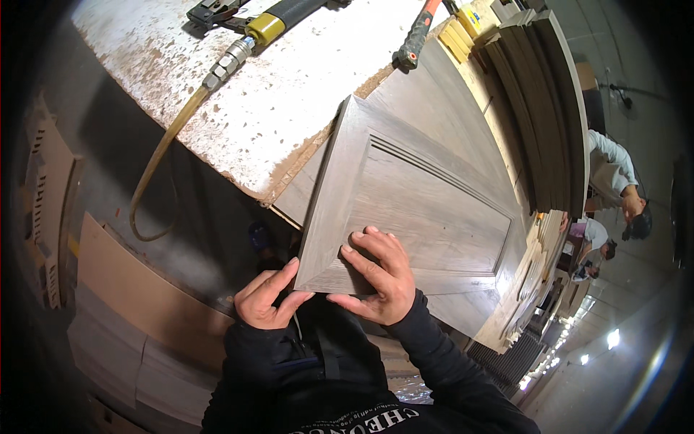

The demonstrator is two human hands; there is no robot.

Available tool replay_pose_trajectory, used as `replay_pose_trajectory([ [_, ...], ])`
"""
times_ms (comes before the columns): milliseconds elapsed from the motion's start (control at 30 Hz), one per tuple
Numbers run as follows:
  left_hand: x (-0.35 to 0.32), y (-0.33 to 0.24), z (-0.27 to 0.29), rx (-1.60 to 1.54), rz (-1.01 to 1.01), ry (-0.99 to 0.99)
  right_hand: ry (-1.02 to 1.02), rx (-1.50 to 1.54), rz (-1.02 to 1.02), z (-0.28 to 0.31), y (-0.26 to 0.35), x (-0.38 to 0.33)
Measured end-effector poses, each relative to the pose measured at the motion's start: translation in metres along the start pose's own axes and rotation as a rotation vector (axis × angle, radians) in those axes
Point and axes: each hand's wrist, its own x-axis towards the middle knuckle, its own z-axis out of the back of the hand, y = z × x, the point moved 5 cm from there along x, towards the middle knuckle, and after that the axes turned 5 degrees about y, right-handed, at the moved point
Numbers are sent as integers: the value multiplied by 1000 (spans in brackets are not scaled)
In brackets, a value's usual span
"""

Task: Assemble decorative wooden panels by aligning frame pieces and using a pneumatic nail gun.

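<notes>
A grey-brown wood-grain cabinet door point(426, 202) with a mitred frame and recessed panel lies in front of me, on top of another flat board point(434, 94) of the same colour. My left hand point(266, 296) pinches the door's near left corner between thumb and fingers. Along the near edge, my right hand point(379, 278) grips the frame, its fingers spread over the top face and its thumb at the edge. Dark sleeves cover both forearms.
A white, paint-worn workbench point(246, 137) holds a nail gun point(285, 18) with a yellowish air hose point(163, 155). A red-and-black handled tool point(416, 43) lies beside stacked grey boards point(538, 108). Large panels point(144, 289) stand at lower left. Other people point(614, 173) are at far right.
</notes>
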Motion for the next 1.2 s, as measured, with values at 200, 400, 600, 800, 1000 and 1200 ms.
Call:
replay_pose_trajectory([
  [200,0,3,-2,-127,61,20,-5,16,0,1,-1,2],
  [400,-24,11,-14,-185,112,-86,12,25,19,-2,1,-4],
  [600,-25,7,-16,-208,169,-139,70,14,-10,-3,-1,-5],
  [800,-20,2,-9,-185,120,-90,183,-134,66,0,-4,21],
  [1000,-19,2,-13,-155,108,-88,270,-190,48,-8,-10,24],
  [1200,-26,6,-18,-117,67,-213,283,-171,60,-11,-11,29],
])
